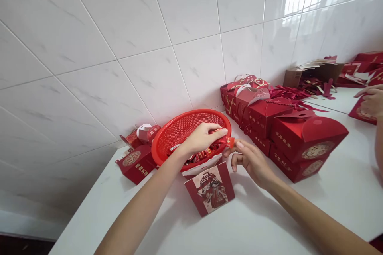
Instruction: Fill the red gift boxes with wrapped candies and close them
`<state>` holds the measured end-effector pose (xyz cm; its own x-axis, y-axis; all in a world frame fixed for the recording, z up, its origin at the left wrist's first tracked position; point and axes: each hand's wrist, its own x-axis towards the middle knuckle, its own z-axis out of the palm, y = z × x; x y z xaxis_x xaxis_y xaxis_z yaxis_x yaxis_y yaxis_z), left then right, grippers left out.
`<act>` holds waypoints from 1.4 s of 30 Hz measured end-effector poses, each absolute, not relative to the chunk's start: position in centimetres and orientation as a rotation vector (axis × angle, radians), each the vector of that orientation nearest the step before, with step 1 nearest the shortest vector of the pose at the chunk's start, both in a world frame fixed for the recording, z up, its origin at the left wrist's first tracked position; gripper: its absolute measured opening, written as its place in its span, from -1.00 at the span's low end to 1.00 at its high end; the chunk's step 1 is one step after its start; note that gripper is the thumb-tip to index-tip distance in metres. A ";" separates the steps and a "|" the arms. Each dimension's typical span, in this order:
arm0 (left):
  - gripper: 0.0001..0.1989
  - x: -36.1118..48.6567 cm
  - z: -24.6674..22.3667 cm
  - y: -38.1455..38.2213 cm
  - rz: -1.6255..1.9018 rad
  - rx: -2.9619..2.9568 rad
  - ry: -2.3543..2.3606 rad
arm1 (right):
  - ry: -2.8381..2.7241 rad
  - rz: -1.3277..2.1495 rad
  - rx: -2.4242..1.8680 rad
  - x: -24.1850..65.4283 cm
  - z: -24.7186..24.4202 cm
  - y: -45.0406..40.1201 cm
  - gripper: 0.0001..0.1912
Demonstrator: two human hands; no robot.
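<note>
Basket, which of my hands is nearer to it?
Left. Your left hand is over the basket; your right hand is just outside its right rim.

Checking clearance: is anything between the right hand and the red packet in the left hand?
Nothing visible is in the way. The right hand has its fingertips close by the free end of the red packet held in the left hand; whether they touch is unclear.

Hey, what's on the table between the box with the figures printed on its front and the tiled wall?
In the head view, a red basket holding wrapped pieces sits between the figure-printed box and the tiled wall.
</note>
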<state>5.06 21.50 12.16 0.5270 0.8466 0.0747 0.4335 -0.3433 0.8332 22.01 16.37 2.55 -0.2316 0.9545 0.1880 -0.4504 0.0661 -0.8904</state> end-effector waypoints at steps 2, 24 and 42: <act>-0.56 6.2 12.3 21.9 0.555 2.081 1.048 | -1.048 1.572 -0.622 22.2 2.9 16.3 -0.58; -0.46 -2.9 10.5 25.5 -0.616 2.050 1.657 | -0.743 1.821 -0.725 23.0 3.9 16.3 -0.75; -0.48 -3.0 8.5 25.1 0.515 1.991 1.556 | -0.698 1.770 -0.633 23.3 3.0 16.8 -0.78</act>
<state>-3.00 25.12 8.48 0.2544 0.9664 -0.0374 0.7536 -0.1738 0.6340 23.34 16.79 3.00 -0.2793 0.9569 -0.0800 -0.6448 -0.2487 -0.7228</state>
